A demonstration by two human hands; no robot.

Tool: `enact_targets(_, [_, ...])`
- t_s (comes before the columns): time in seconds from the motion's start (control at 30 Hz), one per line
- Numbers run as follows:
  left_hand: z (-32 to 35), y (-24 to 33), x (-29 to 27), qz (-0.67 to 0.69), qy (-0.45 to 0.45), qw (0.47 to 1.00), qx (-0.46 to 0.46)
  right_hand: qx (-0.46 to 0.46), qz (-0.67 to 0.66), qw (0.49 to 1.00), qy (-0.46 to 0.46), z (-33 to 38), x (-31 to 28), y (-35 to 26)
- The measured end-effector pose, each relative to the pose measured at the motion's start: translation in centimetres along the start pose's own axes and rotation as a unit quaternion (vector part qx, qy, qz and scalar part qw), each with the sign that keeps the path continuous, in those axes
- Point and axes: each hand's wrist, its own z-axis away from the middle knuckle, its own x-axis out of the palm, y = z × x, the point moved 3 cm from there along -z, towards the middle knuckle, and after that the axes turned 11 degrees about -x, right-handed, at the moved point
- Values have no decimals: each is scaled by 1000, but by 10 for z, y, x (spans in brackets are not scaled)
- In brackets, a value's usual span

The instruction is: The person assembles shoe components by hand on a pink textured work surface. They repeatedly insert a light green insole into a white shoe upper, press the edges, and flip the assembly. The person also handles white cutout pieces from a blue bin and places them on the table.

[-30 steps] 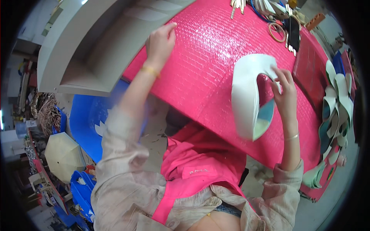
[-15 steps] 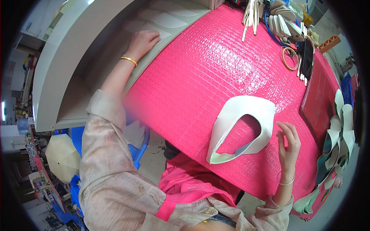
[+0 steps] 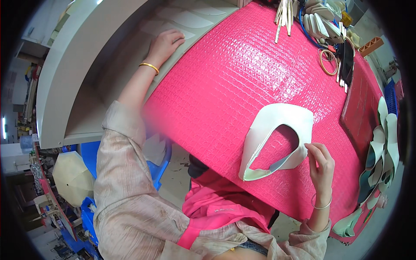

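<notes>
At the upper left, my left hand (image 3: 164, 45) reaches into a grey shelf compartment. Its fingers are bent down at a thin white flat piece (image 3: 187, 34), with a small gap between thumb and forefinger. On the pink table covering lies a white, curved shoe-upper piece (image 3: 277, 113) with a teardrop opening. Its edges look layered and pale green shows at its near end. My right hand (image 3: 321, 167) is at that piece's right edge, fingers loosely curled and apart, fingertips at or just touching it. Whether they touch is hard to tell.
A grey curved shelf (image 3: 86, 56) borders the pink table (image 3: 208, 104) on the left. At the back right are narrow strips (image 3: 284, 19), stacked pale pieces (image 3: 315, 27) and a tape roll (image 3: 327, 63). A dark red board (image 3: 363, 115) and pale green pieces (image 3: 379, 147) line the right edge.
My right hand has moved toward the shoe-upper piece and its fingertips now meet its edge in the picture. My left hand stays in the shelf compartment. The whole view has shifted slightly.
</notes>
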Motion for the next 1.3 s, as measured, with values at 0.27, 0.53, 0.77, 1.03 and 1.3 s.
enact_targets(0.27, [-4,-22,-5,54,110,981,-148,-17,27,999,4,4,-7,-7])
enact_targets(0.53, [34,-44,-40,205,212,929,-222,-121,-32,992,-22,-44,-8,-42])
enact_targets(0.77, [2,23,-78,179,295,928,-137,-222,-72,970,-67,-76,16,-80])
enact_targets(1.03, [43,103,-144,452,-13,863,-226,-138,-369,919,11,-136,36,-78])
enact_targets(1.3, [45,175,-226,439,-144,876,-137,-196,-634,743,-81,-157,62,-124])
